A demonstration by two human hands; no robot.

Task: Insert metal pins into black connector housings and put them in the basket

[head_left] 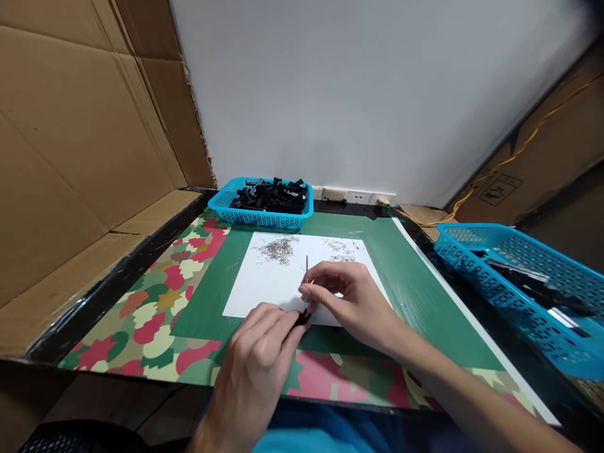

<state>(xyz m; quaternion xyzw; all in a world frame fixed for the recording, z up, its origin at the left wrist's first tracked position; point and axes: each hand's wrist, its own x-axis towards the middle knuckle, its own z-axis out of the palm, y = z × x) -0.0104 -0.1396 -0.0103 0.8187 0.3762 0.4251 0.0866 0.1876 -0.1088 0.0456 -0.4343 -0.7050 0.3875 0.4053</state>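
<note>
My left hand (264, 346) is closed on a small black plastic part (302, 318) at the near edge of a white sheet (250, 292). Between the thumb and fingers of my right hand (349, 296) stands a thin metal tool (306, 270), upright, its lower end at the black part. I cannot make out its exact kind or its tip. On the sheet lie a dense pile of tiny metal pieces (278, 250) at the left and looser tiny pieces (342, 257) at the right, partly behind my right hand.
A blue basket (259, 218) full of black parts (274, 196) stands at the back. Another blue basket (500, 283) with black and white pieces is at the right. Cardboard (70, 126) walls the left side. Sockets (356, 197) and a yellow cable (495, 167) run along the back right.
</note>
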